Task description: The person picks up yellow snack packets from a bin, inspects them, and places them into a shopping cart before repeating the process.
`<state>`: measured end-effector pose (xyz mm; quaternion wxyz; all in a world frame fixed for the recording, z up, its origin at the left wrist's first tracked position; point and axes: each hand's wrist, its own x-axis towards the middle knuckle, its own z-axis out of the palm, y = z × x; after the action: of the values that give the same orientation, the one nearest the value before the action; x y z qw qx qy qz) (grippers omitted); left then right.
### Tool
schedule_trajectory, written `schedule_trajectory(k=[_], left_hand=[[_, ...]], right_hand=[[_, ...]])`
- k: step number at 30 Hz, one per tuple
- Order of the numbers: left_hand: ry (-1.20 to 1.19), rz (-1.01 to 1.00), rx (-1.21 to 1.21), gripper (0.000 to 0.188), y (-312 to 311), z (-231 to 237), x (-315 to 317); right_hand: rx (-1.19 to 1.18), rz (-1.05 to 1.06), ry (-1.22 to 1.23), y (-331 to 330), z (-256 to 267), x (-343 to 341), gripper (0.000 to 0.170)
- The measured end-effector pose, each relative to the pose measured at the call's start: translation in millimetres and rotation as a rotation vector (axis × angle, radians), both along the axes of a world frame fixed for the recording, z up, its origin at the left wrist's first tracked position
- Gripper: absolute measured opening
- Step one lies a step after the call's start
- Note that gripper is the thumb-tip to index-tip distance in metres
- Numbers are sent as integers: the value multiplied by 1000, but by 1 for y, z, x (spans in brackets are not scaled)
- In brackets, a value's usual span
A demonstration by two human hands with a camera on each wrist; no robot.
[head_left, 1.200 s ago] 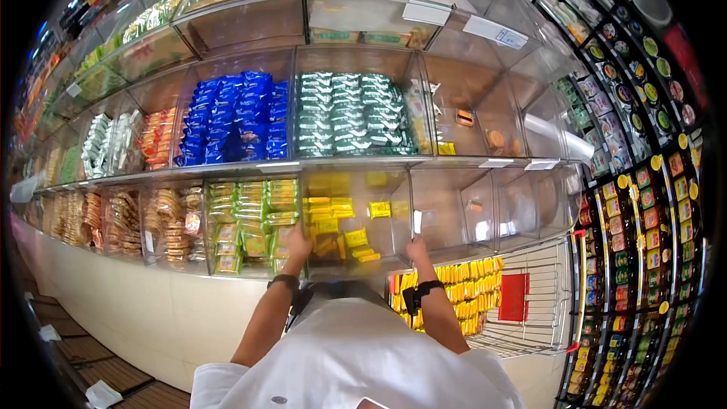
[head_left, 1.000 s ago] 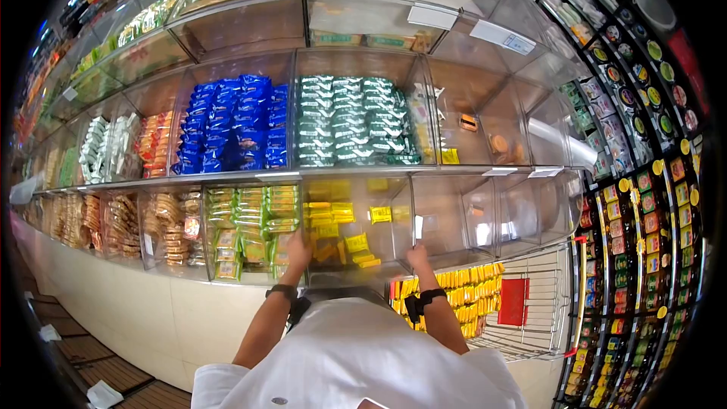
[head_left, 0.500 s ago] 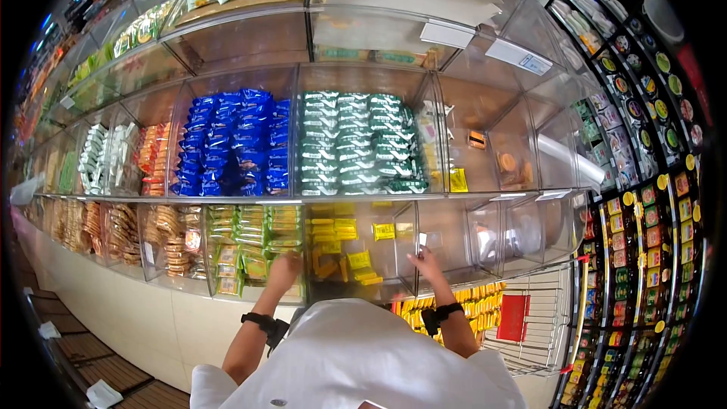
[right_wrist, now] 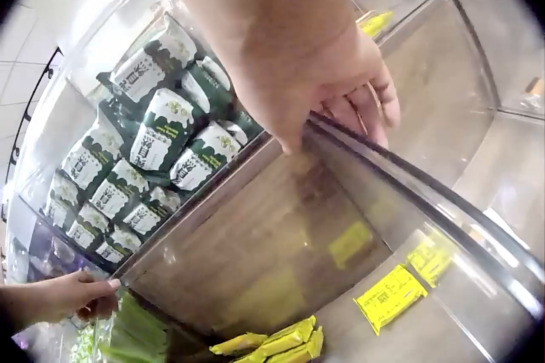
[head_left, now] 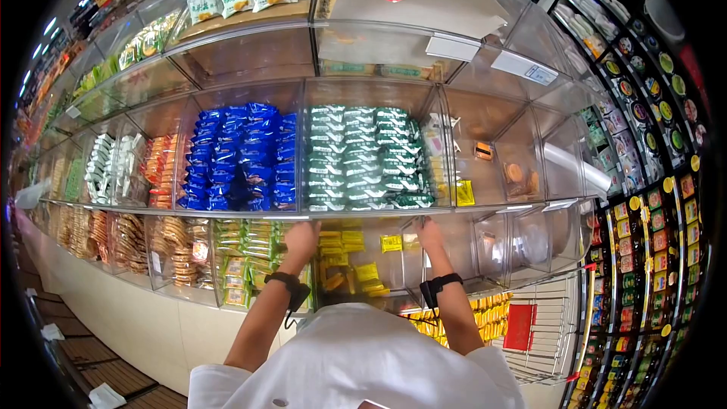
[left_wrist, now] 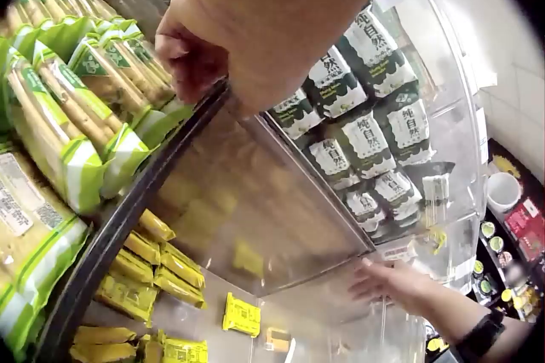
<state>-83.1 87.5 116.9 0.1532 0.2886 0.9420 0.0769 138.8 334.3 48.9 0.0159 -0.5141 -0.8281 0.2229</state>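
My left hand (head_left: 301, 241) is at the back end of a clear divider (left_wrist: 140, 201), its fingers curled at the top edge, between green-wrapped packs (left_wrist: 64, 125) and a bin of yellow packs (head_left: 367, 271). At that bin's other side, my right hand (right_wrist: 341, 82) straddles another divider (right_wrist: 426, 197), thumb on one side and bent fingers over the other. Several yellow packs (left_wrist: 179, 274) lie on the bin floor between the hands, with a single one (right_wrist: 390, 297) apart. Neither hand holds a pack.
Behind are bins of dark green packs (head_left: 367, 159) and blue packs (head_left: 238, 155). A cart (head_left: 541, 326) with yellow packs stands below the shelf at right. Round biscuits (head_left: 182, 257) fill bins at left, and a dark rack (head_left: 644, 257) rises at far right.
Both hands have moved away from the body, from the bin's front part to its back edge. The right hand has come onto the divider. The head view has shifted slightly.
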Motion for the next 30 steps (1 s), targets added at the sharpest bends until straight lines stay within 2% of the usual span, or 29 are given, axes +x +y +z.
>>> schedule_trajectory(k=[5,10,18,30], left_hand=[[20,-15,-66,48,10,-11,-9],[45,-46,-124,48,14,-14,-16],[91,31,-53,37,13,-8,-6],[60,90,-58,39,10,-9,-2]], right_hand=[[-10,-68,-150,-5,46,-23,40],[8,-89,-193,-8,59,-27,36],[-4,-129,-152,-3,33,-25,39],[27,-91,-105,-9,35,-15,37]])
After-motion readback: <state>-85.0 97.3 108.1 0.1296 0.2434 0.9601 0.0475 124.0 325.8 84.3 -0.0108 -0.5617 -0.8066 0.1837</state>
